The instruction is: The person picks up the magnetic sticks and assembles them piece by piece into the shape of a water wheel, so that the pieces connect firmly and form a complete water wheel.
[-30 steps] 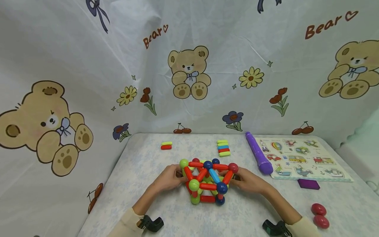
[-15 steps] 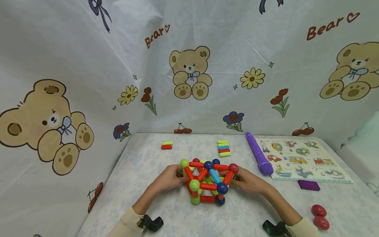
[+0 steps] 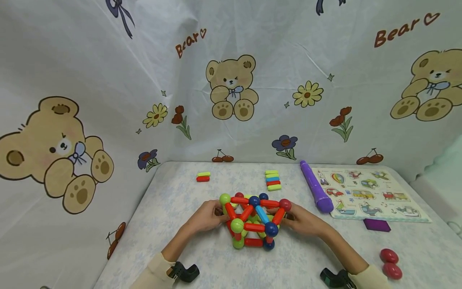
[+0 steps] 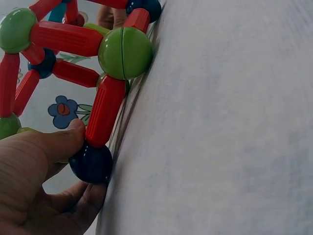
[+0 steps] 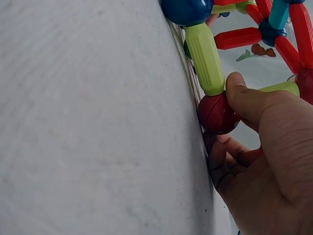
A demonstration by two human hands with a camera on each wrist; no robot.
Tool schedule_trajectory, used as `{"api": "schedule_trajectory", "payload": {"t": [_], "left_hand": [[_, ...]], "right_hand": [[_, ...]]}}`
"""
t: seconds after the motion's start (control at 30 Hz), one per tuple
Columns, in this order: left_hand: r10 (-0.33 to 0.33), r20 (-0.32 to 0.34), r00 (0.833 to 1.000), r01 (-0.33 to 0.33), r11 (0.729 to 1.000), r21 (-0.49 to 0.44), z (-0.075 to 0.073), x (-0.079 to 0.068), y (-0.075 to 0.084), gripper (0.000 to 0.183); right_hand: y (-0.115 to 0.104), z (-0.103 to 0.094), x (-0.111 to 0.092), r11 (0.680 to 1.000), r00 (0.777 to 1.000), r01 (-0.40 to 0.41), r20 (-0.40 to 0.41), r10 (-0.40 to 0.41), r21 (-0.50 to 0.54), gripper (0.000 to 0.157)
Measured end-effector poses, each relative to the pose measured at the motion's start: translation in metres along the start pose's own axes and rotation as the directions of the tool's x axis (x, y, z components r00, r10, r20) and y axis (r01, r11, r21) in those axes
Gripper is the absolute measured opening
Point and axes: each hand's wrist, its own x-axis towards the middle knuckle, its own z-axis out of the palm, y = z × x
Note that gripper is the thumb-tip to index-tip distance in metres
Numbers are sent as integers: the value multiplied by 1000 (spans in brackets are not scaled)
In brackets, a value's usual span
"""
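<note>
A frame built of red, blue and yellow-green rods and coloured balls [image 3: 254, 227] stands on the table in the middle of the head view. My left hand [image 3: 207, 216] is at its left side; in the left wrist view the thumb and fingers pinch a dark blue ball [image 4: 91, 164] low on the frame, below a red rod [image 4: 105, 111]. On the other side, my right hand [image 3: 303, 220] pinches a dark red ball [image 5: 218, 114] at the end of a yellow-green rod [image 5: 204, 58]. In the head view the frame hides part of the fingertips of both hands.
Loose rods [image 3: 272, 180] lie in a row behind the frame, with two more rods [image 3: 203, 177] further left. To the right are a purple microphone-shaped stick [image 3: 316, 188], a picture board [image 3: 369, 194], a purple block [image 3: 377, 225] and two red egg-shaped pieces [image 3: 391, 263]. A bear-print cloth [image 3: 274, 48] hangs behind.
</note>
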Motion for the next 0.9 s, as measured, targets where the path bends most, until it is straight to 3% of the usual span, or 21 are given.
{"api": "schedule_trajectory", "payload": {"t": [0.43, 0.9], "left_hand": [[-5, -6, 1000, 5, 1000, -2, 0, -2, 3, 11], [60, -29, 998, -60, 998, 13, -1, 0, 2, 15]], "right_hand": [[0, 1, 0, 1000, 1000, -1, -1, 1, 12, 42], [1, 0, -2, 1000, 999, -5, -43, 4, -23, 40]]}}
